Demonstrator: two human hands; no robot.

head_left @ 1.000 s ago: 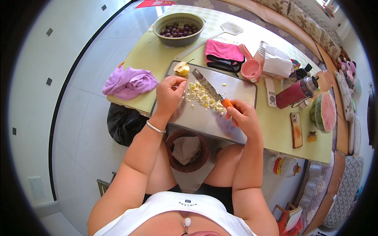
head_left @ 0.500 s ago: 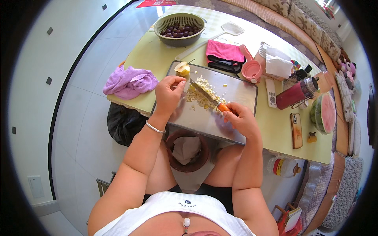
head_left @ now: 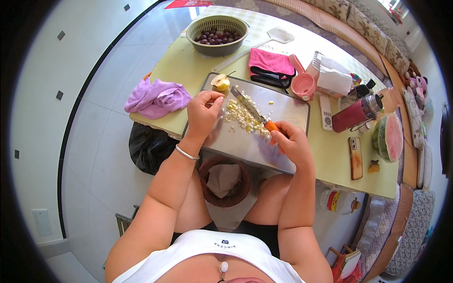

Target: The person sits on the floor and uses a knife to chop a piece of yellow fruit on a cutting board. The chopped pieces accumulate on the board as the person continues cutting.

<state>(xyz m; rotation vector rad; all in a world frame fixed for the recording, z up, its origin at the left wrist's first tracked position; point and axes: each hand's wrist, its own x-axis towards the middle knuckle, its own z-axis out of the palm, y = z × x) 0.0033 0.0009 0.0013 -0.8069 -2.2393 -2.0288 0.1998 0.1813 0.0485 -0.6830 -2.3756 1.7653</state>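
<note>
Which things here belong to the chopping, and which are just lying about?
In use: knife in right hand; chopped bits by left hand; cutting board; fruit piece.

Lying about: purple cloth, basket, pink cup, phone, watermelon.

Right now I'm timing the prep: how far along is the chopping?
Most looks done: a pile of small diced pieces lies on the metal board. In hand: the right hand holds the orange-handled knife through the pile, the left hand beside it. Left: one uncut fruit piece at the board's corner.
</note>
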